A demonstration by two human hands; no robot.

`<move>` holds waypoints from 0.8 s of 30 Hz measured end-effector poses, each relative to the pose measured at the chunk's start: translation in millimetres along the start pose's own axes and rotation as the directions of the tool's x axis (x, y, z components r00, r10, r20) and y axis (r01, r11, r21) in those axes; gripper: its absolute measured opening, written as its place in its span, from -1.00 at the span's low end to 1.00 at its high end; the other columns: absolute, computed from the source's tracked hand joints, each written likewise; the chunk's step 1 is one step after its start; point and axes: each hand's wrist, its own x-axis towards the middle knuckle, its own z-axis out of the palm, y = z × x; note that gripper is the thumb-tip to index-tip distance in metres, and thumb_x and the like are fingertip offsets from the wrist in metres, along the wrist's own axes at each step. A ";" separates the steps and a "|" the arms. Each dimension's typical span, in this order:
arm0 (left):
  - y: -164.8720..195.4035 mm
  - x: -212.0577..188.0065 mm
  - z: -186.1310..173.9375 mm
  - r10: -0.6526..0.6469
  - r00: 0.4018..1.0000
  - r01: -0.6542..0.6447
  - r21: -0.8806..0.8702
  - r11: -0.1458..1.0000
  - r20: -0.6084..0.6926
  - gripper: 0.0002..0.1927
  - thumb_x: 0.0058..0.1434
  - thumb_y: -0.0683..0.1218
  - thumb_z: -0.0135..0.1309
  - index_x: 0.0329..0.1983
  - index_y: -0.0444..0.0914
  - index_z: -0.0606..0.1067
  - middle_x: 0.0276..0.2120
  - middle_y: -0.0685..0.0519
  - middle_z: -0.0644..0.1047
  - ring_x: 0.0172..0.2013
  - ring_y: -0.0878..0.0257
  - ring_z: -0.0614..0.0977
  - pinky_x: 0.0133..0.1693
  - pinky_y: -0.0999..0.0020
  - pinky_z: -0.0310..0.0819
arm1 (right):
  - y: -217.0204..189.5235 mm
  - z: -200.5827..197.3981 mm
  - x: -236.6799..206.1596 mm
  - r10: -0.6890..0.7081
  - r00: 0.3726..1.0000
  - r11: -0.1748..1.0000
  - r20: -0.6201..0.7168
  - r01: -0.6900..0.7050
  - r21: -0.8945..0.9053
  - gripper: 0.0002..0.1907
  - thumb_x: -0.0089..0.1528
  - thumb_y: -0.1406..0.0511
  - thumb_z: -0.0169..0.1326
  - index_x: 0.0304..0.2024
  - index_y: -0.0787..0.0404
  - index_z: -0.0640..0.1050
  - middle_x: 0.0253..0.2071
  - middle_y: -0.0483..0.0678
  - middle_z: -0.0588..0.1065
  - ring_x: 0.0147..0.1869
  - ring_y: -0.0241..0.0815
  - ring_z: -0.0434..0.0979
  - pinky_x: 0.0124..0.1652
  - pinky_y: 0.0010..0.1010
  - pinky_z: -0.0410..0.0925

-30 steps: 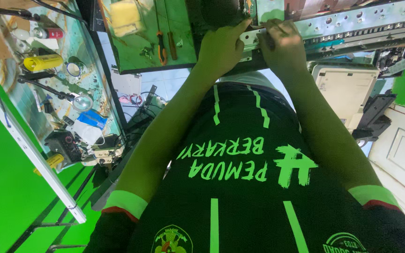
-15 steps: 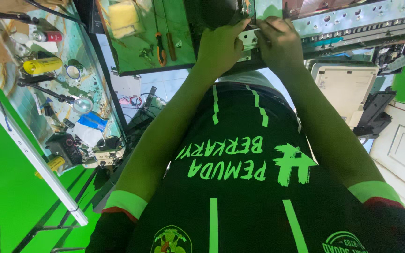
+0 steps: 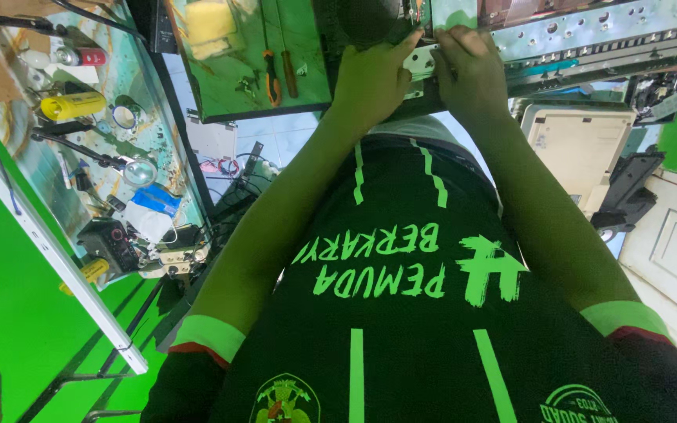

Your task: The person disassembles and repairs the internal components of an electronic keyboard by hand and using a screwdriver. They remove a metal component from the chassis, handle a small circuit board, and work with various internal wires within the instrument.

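Evidently both hands meet on one long perforated metal rail (image 3: pixel 558 35) at the far edge, left hand (image 3: pixel 374 78) curled over its end, right hand (image 3: pixel 472 70) pressing fingers down on top to steady it (grip underneath hidden), while two screwdrivers (image 3: pixel 280 66) lie parked on the desk (image 3: pixel 229 86).

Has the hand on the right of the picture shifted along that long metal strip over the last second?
No. The right hand rests at the same spot on the perforated metal strip, beside the left hand, just as before.
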 end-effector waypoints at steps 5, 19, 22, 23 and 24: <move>2.6 -0.6 -1.9 -0.007 1.000 0.007 0.029 1.000 -0.013 -0.39 0.32 -0.05 0.06 0.45 0.00 0.28 -0.31 0.02 0.59 -0.24 0.09 0.65 0.06 -0.24 0.32 | -0.8 1.2 -4.8 0.063 0.997 0.995 -0.037 -0.060 0.077 -0.69 0.40 0.44 0.27 0.20 0.33 0.59 0.09 0.11 0.48 0.16 0.07 0.50 0.12 -0.18 0.42; 16.8 22.5 0.8 -0.101 0.976 0.129 -0.139 0.982 0.190 -0.43 0.31 -0.01 -0.01 0.42 -0.03 0.35 -0.40 -0.07 0.62 -0.40 0.09 0.69 -0.22 0.12 0.61 | 2.6 16.5 -8.2 0.127 0.988 0.986 -0.083 -0.117 0.122 -0.75 0.42 0.45 0.24 0.14 0.38 0.59 0.09 0.12 0.45 0.12 0.03 0.51 0.07 -0.23 0.42; 16.4 23.6 -1.1 -0.098 0.988 0.121 -0.203 0.972 0.118 -0.48 0.28 0.00 0.03 0.34 -0.02 0.44 -0.46 -0.04 0.64 -0.45 0.13 0.71 -0.27 0.16 0.62 | -1.2 16.2 -8.2 0.114 0.989 0.989 -0.090 -0.104 0.109 -0.71 0.39 0.48 0.21 0.17 0.37 0.58 0.12 0.11 0.45 0.17 0.04 0.48 0.12 -0.22 0.39; 15.6 23.7 -1.9 -0.093 0.991 0.111 -0.200 0.973 0.098 -0.47 0.25 0.00 0.05 0.32 -0.02 0.45 -0.47 -0.04 0.64 -0.44 0.10 0.71 -0.27 0.13 0.61 | -2.1 16.2 -7.2 0.105 0.989 0.989 -0.103 -0.093 0.111 -0.68 0.37 0.49 0.20 0.18 0.37 0.58 0.13 0.10 0.45 0.18 0.04 0.47 0.14 -0.21 0.38; 15.3 23.2 -2.1 -0.089 0.993 0.104 -0.200 0.974 0.082 -0.47 0.22 0.01 0.08 0.31 -0.03 0.46 -0.48 -0.05 0.64 -0.43 0.07 0.70 -0.26 0.09 0.60 | -3.4 16.0 -6.7 0.103 0.988 0.989 -0.115 -0.090 0.114 -0.69 0.38 0.48 0.21 0.18 0.37 0.58 0.13 0.10 0.45 0.18 0.06 0.47 0.14 -0.20 0.37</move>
